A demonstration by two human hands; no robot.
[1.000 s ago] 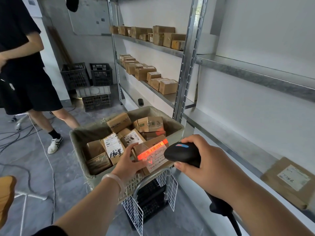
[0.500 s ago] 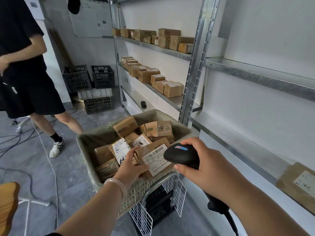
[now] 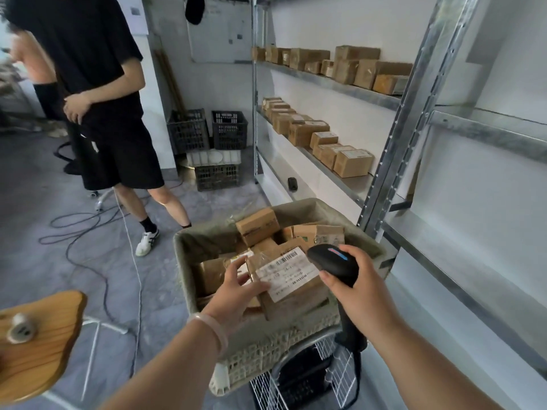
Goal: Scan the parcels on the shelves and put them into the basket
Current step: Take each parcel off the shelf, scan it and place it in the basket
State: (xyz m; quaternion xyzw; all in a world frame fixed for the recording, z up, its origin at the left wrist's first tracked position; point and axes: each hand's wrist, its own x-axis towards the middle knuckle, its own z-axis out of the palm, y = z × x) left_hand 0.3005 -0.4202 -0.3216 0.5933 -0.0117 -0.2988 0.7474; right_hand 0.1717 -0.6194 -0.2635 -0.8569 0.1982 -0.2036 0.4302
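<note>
Change: the view has swung left since the earlier frames; the bystander (image 3: 97, 93) now fills the upper left and the flat parcel on the low right shelf is out of sight.
Change, scan: the red scan light that lay across the label a second ago is gone; the label shows plain white.
Change, parcel: it sits lower than before, now over the basket's near end among the others.
Left hand (image 3: 236, 294): fingers spread and curled on the left edge of the parcel (image 3: 291, 284), thumb on its top face; a pale bracelet (image 3: 211, 328) on the wrist.
Right hand (image 3: 359, 291): closed around the grip of the black scanner (image 3: 333, 263), whose head points at the label; its cable hangs down in front of the cart.
Parcel: brown, wrapped in clear film, tilted, touching the boxes under it in the basket (image 3: 189, 279).
Label (image 3: 285, 272): white, with a barcode near its top edge and rows of print too blurred to read.
Scanner marks: a red and a blue stripe on top, no readable brand.
Basket: lined with grey cloth, holding several brown boxes, resting on a white wire cart (image 3: 275, 392).
Other writing: green print on a box (image 3: 321, 236) at the far right of the basket, unreadable.
Shelves (image 3: 334, 82): two rows of brown boxes remain, labels too small to read.
</note>
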